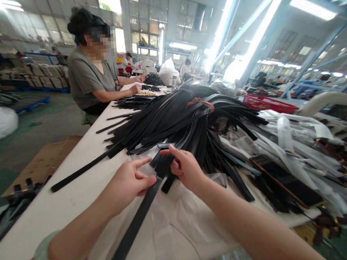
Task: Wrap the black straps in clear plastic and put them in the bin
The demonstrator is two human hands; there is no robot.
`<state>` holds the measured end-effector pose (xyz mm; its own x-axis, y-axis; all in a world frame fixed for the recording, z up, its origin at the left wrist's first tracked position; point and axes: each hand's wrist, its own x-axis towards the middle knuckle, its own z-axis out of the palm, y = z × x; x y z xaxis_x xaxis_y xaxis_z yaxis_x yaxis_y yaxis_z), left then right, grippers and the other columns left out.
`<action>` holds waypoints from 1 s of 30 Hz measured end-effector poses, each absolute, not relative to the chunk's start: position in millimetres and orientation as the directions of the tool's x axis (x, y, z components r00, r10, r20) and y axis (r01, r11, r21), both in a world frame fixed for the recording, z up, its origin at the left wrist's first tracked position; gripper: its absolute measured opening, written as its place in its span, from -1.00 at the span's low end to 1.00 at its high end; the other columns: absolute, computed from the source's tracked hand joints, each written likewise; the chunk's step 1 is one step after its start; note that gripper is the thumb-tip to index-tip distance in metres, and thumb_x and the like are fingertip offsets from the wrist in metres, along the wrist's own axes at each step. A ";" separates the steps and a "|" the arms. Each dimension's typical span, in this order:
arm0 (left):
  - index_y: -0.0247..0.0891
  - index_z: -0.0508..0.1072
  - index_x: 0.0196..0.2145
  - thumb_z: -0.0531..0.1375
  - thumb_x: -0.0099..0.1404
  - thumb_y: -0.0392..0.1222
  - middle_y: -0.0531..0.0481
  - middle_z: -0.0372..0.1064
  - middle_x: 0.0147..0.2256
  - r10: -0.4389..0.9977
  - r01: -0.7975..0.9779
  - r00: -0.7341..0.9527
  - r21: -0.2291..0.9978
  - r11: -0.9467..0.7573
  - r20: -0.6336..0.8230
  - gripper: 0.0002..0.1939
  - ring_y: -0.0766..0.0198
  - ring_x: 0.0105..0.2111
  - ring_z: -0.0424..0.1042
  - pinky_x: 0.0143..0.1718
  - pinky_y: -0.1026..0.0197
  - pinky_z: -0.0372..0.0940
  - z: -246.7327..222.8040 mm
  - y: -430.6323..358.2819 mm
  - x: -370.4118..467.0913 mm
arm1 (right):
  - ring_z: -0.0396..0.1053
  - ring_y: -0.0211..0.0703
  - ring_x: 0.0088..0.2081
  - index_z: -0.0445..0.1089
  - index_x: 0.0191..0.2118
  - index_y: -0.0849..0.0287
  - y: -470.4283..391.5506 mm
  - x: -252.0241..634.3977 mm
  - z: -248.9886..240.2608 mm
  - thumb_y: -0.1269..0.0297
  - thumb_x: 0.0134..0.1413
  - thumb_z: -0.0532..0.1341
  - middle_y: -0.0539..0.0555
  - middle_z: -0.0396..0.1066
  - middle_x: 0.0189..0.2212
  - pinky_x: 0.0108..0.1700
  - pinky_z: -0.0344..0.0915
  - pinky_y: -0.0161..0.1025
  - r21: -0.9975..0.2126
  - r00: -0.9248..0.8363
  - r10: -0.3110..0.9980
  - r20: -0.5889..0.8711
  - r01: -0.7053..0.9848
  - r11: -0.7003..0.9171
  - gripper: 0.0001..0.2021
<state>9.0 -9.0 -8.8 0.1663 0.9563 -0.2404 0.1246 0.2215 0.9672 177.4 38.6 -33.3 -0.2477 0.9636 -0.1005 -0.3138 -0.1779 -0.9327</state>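
Observation:
A long flat black strap (135,230) runs from the bottom edge up to my left hand (132,179). My left thumb and curled fingers close on its upper part, while the index finger points forward. Beside it, my right hand (186,166) is closed, with its fingertips at a small rectangular buckle-like piece (166,145) with a shiny rim. Short black strap ends (164,166) lie between the hands; my fingers partly hide how they join. Just beyond is a large bundle of black straps (172,114), tied with a brown band (199,103).
A white table (75,206) carries the straps and clear plastic film (179,220). To the right lie a dark phone (288,181), plastic-wrapped pieces (285,135) and a red basket (268,102). A co-worker (90,68) stands at the table's far left; cardboard (43,161) lies on the floor.

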 end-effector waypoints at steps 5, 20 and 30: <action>-0.39 0.17 0.20 0.31 0.01 -0.11 0.20 0.28 -0.68 0.965 0.143 0.121 0.966 0.215 -0.232 -0.17 0.40 -0.66 0.18 -0.60 0.37 0.06 -9.3 -6.4 8.6 | -0.18 -0.46 -0.72 0.46 -0.43 0.28 40.7 180.2 -31.0 0.01 -0.13 0.33 -0.20 -0.02 -0.79 -0.64 -0.33 -0.35 -0.940 -0.265 0.964 -0.030 -0.322 -0.118 -0.64; -0.39 0.18 0.19 0.30 0.05 -0.12 0.23 0.23 -0.68 0.984 0.208 0.090 0.969 0.133 -0.154 -0.23 0.43 -0.67 0.11 -0.63 0.39 -0.03 -11.4 -5.4 5.5 | -0.15 -0.47 -0.72 0.49 -0.47 0.33 30.7 173.5 -32.7 0.02 -0.03 0.28 -0.16 0.03 -0.82 -0.63 -0.30 -0.34 -0.965 -0.430 0.902 -0.047 -0.215 -0.153 -0.62; -0.41 0.20 0.19 0.29 0.05 -0.17 0.23 0.22 -0.70 0.989 0.215 0.081 0.971 0.108 -0.128 -0.24 0.44 -0.67 0.07 -0.63 0.38 -0.07 -9.6 -5.1 5.8 | -0.15 -0.44 -0.70 0.40 -0.55 0.26 39.8 181.3 -31.2 0.05 -0.03 0.28 -0.16 0.03 -0.78 -0.63 -0.29 -0.35 -0.976 -0.242 0.968 0.064 -0.217 0.010 -0.66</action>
